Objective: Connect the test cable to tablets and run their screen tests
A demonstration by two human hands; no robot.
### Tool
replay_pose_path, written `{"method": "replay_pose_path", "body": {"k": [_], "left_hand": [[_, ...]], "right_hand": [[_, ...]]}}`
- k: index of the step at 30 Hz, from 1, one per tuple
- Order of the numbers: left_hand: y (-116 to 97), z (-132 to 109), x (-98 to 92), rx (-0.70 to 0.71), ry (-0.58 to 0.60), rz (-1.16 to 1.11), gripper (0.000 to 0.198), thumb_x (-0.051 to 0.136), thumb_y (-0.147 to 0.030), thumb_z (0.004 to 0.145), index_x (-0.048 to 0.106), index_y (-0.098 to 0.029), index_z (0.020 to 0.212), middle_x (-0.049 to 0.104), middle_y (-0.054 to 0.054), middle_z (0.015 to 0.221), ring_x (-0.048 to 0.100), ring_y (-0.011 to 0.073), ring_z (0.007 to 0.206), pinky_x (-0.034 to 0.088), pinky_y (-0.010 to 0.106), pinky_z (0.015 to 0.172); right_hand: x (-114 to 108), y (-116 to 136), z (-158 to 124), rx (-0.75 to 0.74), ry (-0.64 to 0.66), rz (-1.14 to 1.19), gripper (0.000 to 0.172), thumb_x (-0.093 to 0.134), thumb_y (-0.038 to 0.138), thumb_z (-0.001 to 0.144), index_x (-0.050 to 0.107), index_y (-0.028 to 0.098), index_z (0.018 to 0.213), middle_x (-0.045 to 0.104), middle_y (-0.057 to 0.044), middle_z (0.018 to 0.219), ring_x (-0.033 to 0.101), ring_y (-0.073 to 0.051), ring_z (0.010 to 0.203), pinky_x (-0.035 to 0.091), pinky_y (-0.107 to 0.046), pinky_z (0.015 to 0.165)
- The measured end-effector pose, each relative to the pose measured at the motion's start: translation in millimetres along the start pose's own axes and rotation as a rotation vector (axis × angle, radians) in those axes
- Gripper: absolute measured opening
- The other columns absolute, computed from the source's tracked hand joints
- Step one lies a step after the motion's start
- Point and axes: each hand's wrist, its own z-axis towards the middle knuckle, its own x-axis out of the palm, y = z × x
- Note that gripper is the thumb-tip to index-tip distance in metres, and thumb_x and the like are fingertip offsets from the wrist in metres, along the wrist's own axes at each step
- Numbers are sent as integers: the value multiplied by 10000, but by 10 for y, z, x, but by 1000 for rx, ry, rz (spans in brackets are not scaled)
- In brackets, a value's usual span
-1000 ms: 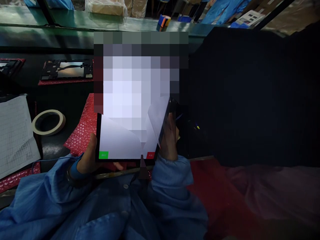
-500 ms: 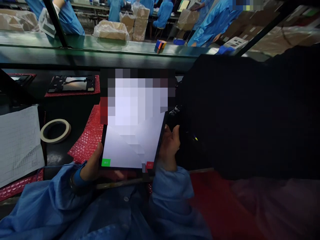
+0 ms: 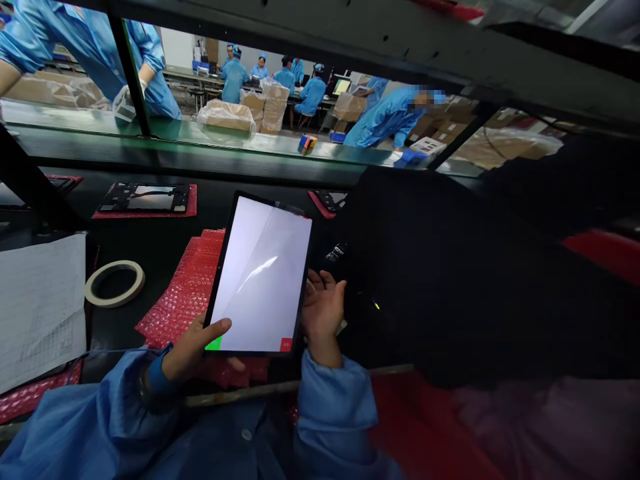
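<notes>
A tablet (image 3: 263, 280) with a lit, nearly white screen is tilted up in front of me. Green and red patches show in its lower corners. My left hand (image 3: 190, 347) grips the lower left corner, its thumb over the screen above the green patch. Beside the right edge is my right hand (image 3: 324, 310), palm turned up and fingers apart; whether a fingertip still touches the edge I cannot tell. Red bubble wrap (image 3: 175, 293) lies on the bench behind and left of the tablet. A blue band circles my left wrist.
A roll of tape (image 3: 115, 284) and a paper sheet (image 3: 40, 310) lie at left. An opened device panel (image 3: 145, 199) rests on red wrap farther back. Dark cloth (image 3: 450, 280) bulks at right. Beyond the conveyor (image 3: 210, 150), people in blue work among boxes.
My right hand has loosened from the tablet's right edge and opened. My left thumb has come onto the screen. The tablet has turned slightly, and the view has tipped upward.
</notes>
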Motion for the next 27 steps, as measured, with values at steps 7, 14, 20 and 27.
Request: {"method": "replay_pose_path", "body": {"k": [7, 14, 20, 27], "left_hand": [[68, 45, -7, 40, -70, -21, 468, 725, -400, 785, 677, -66, 1111, 681, 48, 482, 728, 300, 656, 571, 363, 608], [69, 19, -22, -3, 31, -53, 778, 797, -599, 628, 656, -62, 1172, 768, 169, 824, 721, 296, 628, 560, 353, 552], [19, -46, -5, -25, 122, 0, 687, 821, -488, 651, 658, -117, 1205, 768, 129, 904, 711, 261, 648, 580, 381, 634], [-26, -32, -8, 18, 5, 32, 660, 836, -378, 658, 655, -119, 1237, 769, 135, 972, 715, 288, 821, 565, 356, 712]], "right_hand": [[295, 321, -266, -1034, 181, -1021, 345, 633, 222, 860, 636, 374, 1169, 542, -63, 1344, 606, -169, 886, 509, -359, 790], [784, 632, -462, -1633, 282, -1488, 230, 659, 151, 882, 721, 311, 1035, 720, -18, 1028, 585, -159, 960, 392, -318, 836], [790, 876, -1118, -1410, 382, -1634, 117, 595, 132, 900, 693, 197, 899, 722, -54, 1144, 563, -210, 1127, 354, -367, 904], [505, 717, -1715, -1037, 975, -1460, 327, 431, 335, 958, 655, 205, 758, 742, -37, 876, 659, -194, 774, 501, -344, 683]]}}
